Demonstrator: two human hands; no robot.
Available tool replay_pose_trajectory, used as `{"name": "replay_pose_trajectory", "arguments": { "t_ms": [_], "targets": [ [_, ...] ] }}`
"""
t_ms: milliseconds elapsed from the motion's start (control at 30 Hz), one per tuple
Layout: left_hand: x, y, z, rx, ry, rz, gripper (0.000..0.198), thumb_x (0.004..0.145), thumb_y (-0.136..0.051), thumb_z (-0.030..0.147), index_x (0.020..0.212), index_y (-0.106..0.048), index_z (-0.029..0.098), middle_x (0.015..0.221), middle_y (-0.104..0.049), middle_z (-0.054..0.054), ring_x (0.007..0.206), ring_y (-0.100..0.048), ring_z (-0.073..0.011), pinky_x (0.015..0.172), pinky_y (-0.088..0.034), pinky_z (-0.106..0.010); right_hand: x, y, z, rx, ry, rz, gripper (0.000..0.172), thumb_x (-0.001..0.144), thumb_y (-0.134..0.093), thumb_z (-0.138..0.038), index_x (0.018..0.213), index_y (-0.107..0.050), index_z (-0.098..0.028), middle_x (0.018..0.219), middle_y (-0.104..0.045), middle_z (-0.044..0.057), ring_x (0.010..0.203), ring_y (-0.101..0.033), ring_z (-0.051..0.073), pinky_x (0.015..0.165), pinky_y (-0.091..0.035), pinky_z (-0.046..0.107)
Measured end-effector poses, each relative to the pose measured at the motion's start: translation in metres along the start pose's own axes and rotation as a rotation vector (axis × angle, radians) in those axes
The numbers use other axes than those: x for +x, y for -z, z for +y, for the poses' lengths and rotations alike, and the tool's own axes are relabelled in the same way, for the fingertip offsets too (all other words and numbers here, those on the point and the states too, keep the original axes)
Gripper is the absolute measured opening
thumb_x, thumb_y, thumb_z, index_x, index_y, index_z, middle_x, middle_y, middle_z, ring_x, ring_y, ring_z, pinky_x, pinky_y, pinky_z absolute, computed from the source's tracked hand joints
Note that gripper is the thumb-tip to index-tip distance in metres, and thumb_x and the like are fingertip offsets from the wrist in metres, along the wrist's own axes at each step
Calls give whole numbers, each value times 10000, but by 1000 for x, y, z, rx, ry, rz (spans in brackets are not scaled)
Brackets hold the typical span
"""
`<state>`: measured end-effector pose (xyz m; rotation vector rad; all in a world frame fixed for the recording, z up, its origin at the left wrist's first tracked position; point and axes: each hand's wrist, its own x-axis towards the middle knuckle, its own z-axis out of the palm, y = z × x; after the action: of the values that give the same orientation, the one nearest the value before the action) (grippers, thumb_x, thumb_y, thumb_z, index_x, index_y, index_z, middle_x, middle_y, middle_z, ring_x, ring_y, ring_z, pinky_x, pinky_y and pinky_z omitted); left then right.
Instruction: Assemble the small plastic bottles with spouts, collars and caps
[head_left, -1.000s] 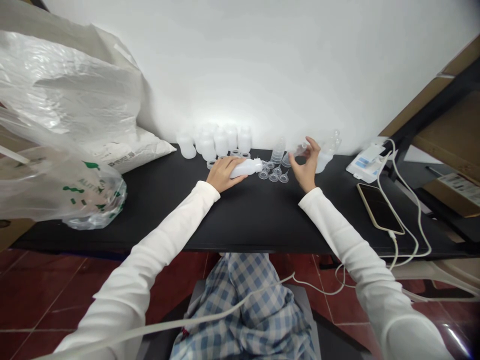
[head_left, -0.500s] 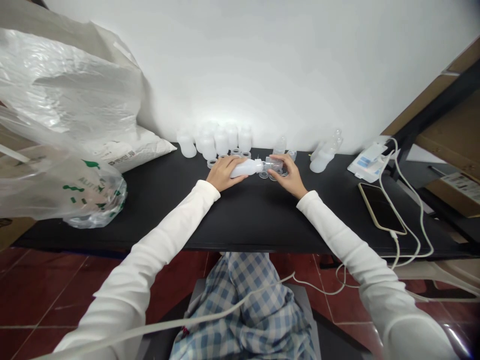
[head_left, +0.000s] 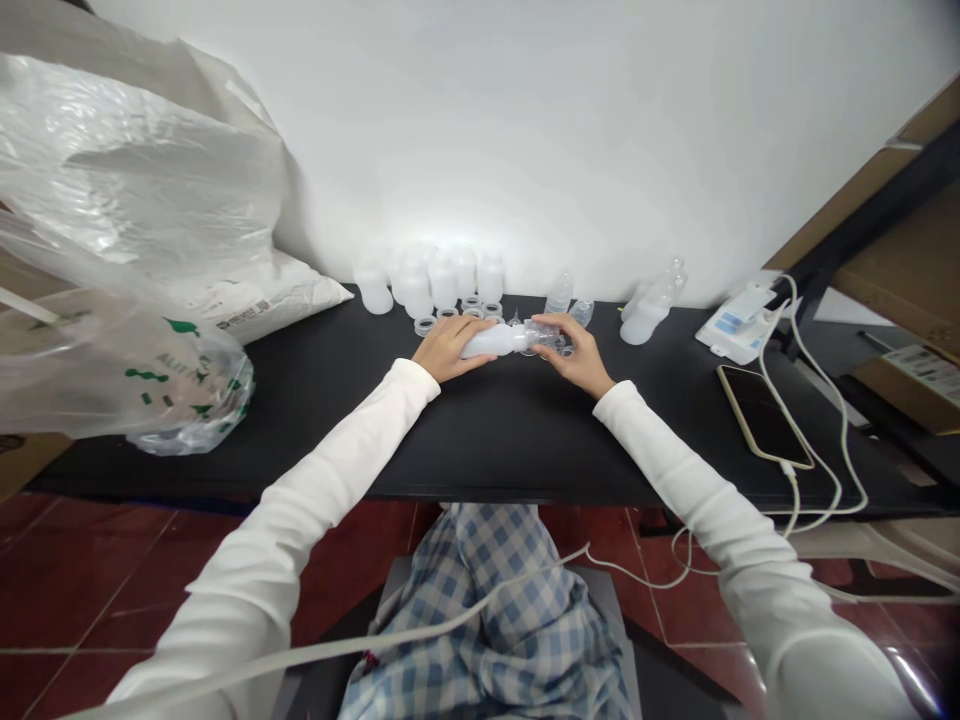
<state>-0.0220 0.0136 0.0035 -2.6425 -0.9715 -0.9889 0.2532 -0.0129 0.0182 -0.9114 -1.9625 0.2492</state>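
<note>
My left hand is closed around a frosted white plastic bottle, which lies sideways above the black table with its neck to the right. My right hand grips a clear plastic cap, pressed over the bottle's neck end. Behind my left hand sit several clear ring collars. More small clear parts lie under and behind my right hand, partly hidden by it. Two clear domed caps stand just beyond my right hand.
Several frosted bottles stand along the wall at the back. Capped bottles stand to the right, near a white power strip, a phone and its cables. Large plastic bags crowd the left of the black table.
The clear cap in my right hand has moved left onto the bottle's neck; the gap between them has closed. My left hand has stayed nearly in place.
</note>
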Motion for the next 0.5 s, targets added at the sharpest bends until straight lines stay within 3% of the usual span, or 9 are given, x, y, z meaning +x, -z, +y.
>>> {"name": "replay_pose_trajectory", "arguments": {
  "t_ms": [267,500],
  "targets": [
    [0,-2,-1,-10,-16,-6,577,924,-613,546,1351,-607,159,1222,-714,-153,1140,-658,-305,953,-509,-422,-1,-5,3,69,129,-25,387,898,-701,-474,1226,-661,-275,1228,-724,81,1159,-681,260,1021,-556,469],
    [-3,-4,-5,-84,-12,-29,584,912,-636,540,1360,-602,166,1242,-706,-158,1149,-648,-305,992,-491,-445,-4,-10,4,144,100,-11,333,867,-750,-421,1157,-699,-264,1238,-732,74,1178,-686,251,1054,-547,462]
  ]
}}
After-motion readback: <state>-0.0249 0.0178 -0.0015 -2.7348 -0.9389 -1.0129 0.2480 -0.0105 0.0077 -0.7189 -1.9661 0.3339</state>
